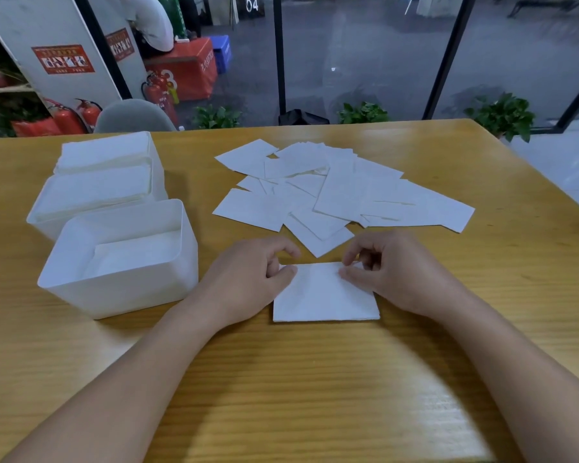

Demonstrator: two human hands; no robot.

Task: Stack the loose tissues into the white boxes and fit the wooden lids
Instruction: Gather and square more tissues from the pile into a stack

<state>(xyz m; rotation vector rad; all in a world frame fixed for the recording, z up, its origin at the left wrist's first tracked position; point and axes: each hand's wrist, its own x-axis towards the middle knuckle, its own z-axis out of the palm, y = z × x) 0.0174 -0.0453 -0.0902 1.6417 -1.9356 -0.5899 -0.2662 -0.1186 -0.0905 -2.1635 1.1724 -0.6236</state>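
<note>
Item: small tissue stack (325, 295), lying flat on the wooden desk (315, 379), nearest the person. It is being squared at its far edge, presumably so that it can be lowered into a box as one neat block.

Left hand (248, 279): the grip is being closed on the stack's far left corner, thumb on top and fingers curled.

Right hand (391, 272): the grip is being closed on the far right corner, pinched between thumb and fingertips (346, 274).

Item: loose tissues (341, 192), being left in an overlapping scatter beyond the hands, mid-desk, within reach for further gathering.

Item: nearest white box (121, 289), open-topped, just left of the left hand; a low layer of tissues is lying inside, so it is judged the likely destination.

Item: two further white boxes (91, 195), behind the nearest one, touching one another; both are being filled to the rim or above with tissues.

Wooden lids: none can be identified with certainty in view; none is fitted to any box.

Progress, as judged: filling is being continued; lid fitting is not yet begun.
</note>
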